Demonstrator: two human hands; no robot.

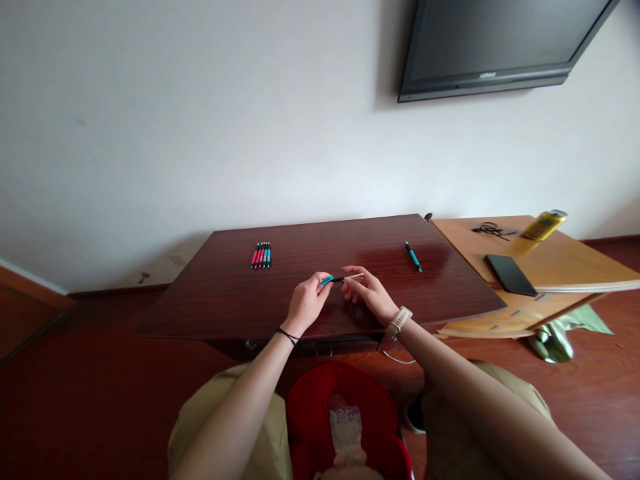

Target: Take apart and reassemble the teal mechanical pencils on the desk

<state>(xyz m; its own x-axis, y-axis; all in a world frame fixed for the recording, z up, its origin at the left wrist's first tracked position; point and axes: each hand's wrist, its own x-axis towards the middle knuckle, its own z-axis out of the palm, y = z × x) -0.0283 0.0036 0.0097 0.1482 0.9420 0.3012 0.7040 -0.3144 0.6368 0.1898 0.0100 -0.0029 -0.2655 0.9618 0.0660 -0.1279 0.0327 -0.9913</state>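
Above the front half of the dark wooden table, my left hand (309,300) is closed round the blue barrel of a pen (326,281). From the barrel a black section runs to the right, and a thin white rod that looks like a pen refill (355,275) follows it. My right hand (364,291) has its fingers bent about this rod, thumb side towards the black section; the exact contact is too small to see. To the left, several pink and blue pens (261,255) lie side by side in a row. A single blue pen (413,257) lies apart on the right.
The dark table (310,240) stands against a white wall. A lighter wooden cabinet (590,260) adjoins it on the right, bearing a black phone (510,274), a black cable (493,230) and a yellow can (544,225). A television (500,47) hangs above.
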